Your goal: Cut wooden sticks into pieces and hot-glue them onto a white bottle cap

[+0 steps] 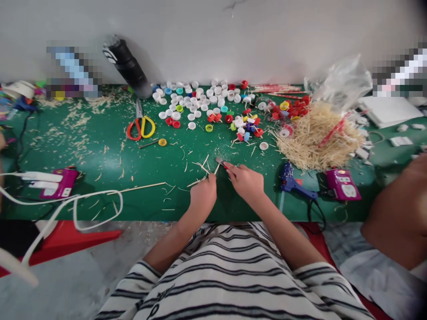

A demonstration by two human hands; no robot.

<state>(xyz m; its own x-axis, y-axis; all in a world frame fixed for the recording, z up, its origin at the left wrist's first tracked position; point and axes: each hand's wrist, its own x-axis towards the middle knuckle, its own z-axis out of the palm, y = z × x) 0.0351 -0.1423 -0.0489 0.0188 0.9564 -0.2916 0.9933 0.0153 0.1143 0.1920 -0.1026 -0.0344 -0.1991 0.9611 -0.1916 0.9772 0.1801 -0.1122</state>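
My left hand (203, 194) is closed on a short thin wooden stick (217, 168), which points up from the fingers above the green table (187, 202). My right hand (247, 181) grips a small knife (219, 160) with a red handle. Its blade lies close to the tip of the stick; whether the two touch I cannot tell. Cut sticks (201, 166) and pale shavings are scattered just beyond my left hand. A longer stick (143, 187) lies to the left.
Scissors (140, 126), a black bottle (128, 64) and many bottle caps (196, 102) lie beyond my hands. To the right are a heap of wood shavings (320, 138), a blue glue gun (295, 184) and a purple power socket (343, 184). Another person's arm (396, 213) is at far right.
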